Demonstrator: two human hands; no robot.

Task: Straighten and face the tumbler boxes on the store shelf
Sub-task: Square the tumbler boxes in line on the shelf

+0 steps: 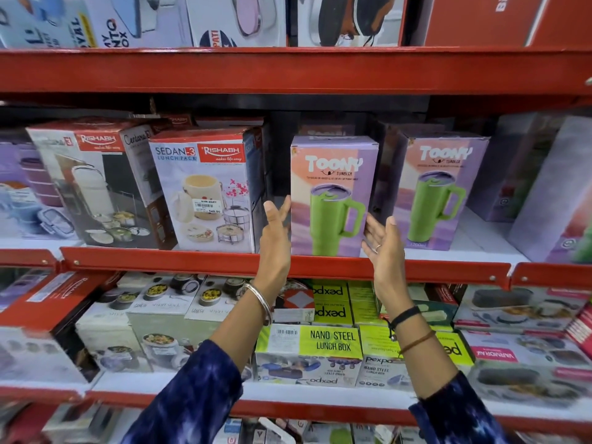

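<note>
**Tumbler boxes, middle shelf: facing under way**

Head view: left hand (pixel 276 224) and right hand (pixel 382 240) are flanking the centre tumbler box (pixel 333 197), fingers spread, gripping nothing. That box is sitting square at the shelf edge (pixel 288 264). The second tumbler box (pixel 443 192), centre right, is sitting angled and likely still needs facing.

Lilac-and-peach tumbler box (pixel 333 193), green mug print; red shelf (pixel 288 265).
</note>
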